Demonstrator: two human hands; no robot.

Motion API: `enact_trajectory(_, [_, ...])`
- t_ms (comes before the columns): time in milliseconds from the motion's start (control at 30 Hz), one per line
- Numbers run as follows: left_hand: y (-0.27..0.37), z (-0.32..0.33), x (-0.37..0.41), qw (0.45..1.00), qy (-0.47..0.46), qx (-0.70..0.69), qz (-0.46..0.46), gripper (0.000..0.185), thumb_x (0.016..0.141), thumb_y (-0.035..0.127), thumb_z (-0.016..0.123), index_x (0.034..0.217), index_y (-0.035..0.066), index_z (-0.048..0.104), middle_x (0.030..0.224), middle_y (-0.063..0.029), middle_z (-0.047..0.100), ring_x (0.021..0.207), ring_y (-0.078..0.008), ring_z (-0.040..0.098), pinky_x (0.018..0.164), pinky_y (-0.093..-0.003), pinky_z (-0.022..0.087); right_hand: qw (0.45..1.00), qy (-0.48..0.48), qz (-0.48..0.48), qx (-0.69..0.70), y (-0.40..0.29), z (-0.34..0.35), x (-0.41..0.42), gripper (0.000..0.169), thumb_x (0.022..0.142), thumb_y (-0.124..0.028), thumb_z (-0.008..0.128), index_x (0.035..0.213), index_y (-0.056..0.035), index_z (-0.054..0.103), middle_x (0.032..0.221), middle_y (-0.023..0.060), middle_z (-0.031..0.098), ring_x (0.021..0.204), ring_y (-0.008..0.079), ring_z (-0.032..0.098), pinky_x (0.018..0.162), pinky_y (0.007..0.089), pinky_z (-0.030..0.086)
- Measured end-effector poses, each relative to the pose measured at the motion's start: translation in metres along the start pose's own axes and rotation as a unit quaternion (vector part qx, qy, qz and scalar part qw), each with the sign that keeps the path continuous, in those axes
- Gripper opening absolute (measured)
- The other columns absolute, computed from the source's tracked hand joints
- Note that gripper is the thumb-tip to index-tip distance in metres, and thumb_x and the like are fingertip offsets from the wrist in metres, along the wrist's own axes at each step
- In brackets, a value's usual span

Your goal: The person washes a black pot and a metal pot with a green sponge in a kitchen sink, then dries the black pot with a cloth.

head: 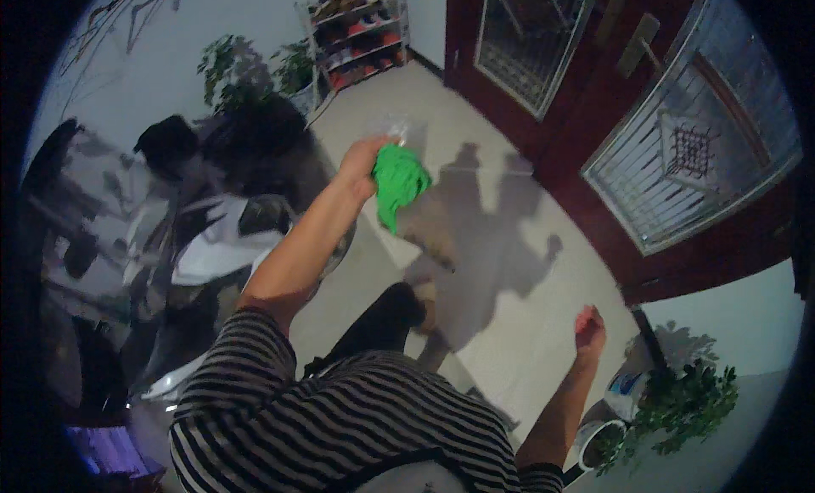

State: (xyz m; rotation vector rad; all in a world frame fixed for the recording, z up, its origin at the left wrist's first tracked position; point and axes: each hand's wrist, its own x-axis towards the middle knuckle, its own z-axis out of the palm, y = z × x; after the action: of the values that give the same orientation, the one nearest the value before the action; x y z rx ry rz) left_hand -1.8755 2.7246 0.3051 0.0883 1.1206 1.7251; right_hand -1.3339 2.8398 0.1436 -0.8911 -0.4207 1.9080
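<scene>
In the head view, my left hand (364, 166) is stretched forward at upper centre, closed around a bunched bright green cloth (399, 180) that hangs down from the fingers. Something clear, like a plastic bag (402, 129), shows just beyond the fingertips; whether I hold it too cannot be told. My right hand (591, 331) is out to the right over the floor, its fingers curled; nothing is seen in it, though the fingers are blurred.
A white motor scooter (223, 248) stands close on the left. A shoe rack (360, 38) stands at the far wall beside potted plants (235, 70). Dark red double doors (560, 130) with glass panels run along the right. Another leafy plant (687, 404) and a white pot (602, 445) are at lower right.
</scene>
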Motion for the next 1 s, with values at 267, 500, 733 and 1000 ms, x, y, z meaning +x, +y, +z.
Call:
enact_trajectory(267, [0.059,0.030,0.123,1.000,0.003,0.004,0.003,0.011,0.075,0.008,0.054,0.082,-0.001,0.054,0.070,-0.0081,0.055,0.061,-0.0191,0.056,0.056,-0.0324,0.047,0.989,0.032,0.034,-0.138,-0.030,0.212,0.147,0.010,0.075,-0.008,0.049,0.080,0.0004,0.052,0.067,0.0044,0.052,0.052,0.0126,0.045,0.049,0.0223,0.038])
enact_trajectory(500, [0.107,0.094,0.189,0.999,-0.011,-0.035,-0.010,0.011,0.076,0.010,0.053,0.082,0.001,0.053,0.071,-0.0077,0.055,0.061,-0.0192,0.055,0.056,-0.0318,0.047,0.941,0.022,-0.108,-0.320,-0.121,0.348,0.239,0.012,0.076,-0.009,0.052,0.086,-0.0012,0.052,0.074,0.0065,0.056,0.060,0.0124,0.052,0.051,0.0235,0.040])
enact_trajectory(733, [0.139,0.155,0.267,0.998,-0.036,-0.041,0.002,0.010,0.076,0.009,0.053,0.084,0.002,0.053,0.070,-0.0066,0.054,0.061,-0.0176,0.055,0.057,-0.0301,0.046,0.462,0.164,-0.592,-0.640,-0.216,0.424,0.377,0.038,0.074,-0.024,0.057,0.101,0.0016,0.050,0.096,0.0163,0.057,0.089,0.0346,0.053,0.078,0.0382,0.042])
enact_trajectory(1000, [0.142,0.213,0.364,0.975,-0.112,0.161,0.104,0.006,0.077,0.010,0.051,0.078,0.005,0.054,0.073,-0.0064,0.056,0.065,-0.0163,0.056,0.059,-0.0290,0.046,0.411,0.245,-0.397,-0.783,-0.282,0.468,0.451,0.047,0.078,-0.040,0.047,0.097,0.0027,0.051,0.095,0.0210,0.053,0.089,0.0363,0.049,0.082,0.0414,0.036])
